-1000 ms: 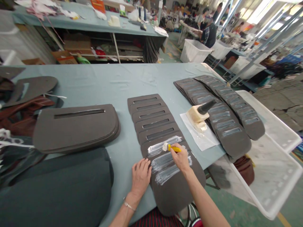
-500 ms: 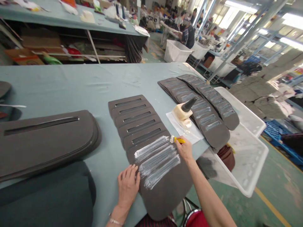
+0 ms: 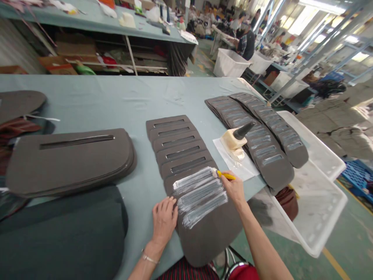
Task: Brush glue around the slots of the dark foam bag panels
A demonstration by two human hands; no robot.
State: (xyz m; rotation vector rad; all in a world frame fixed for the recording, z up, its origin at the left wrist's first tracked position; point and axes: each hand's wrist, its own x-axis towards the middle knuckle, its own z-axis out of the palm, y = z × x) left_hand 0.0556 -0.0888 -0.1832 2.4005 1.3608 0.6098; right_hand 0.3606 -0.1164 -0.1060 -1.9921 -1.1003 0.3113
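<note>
My right hand (image 3: 234,189) grips a small brush (image 3: 226,175) with a yellow handle. Its whitish bristles touch the right end of the uppermost white smear on the front panel. My left hand (image 3: 165,217) lies with fingers extended along the left edge of the same dark grey panel (image 3: 210,237). White paste streaks cover three slot strips on that side of the overlapping stack, while the slots farther back look uncoated. Beyond the brush, a cream bottle (image 3: 232,139) with a black nozzle lies tilted on a white sheet (image 3: 247,170), paste beside it.
Two fanned stacks of streaked panels (image 3: 274,175) lie on the right. More slotted panels (image 3: 72,167) and a dark green pile (image 3: 64,233) occupy the left. White bins (image 3: 335,202) stand below the table's right edge. A person (image 3: 246,44) sits far back.
The view has swung slightly left, so everything sits farther right. The brush remains near the right end of the uppermost smear, and my left hand stays at the panel's edge.
</note>
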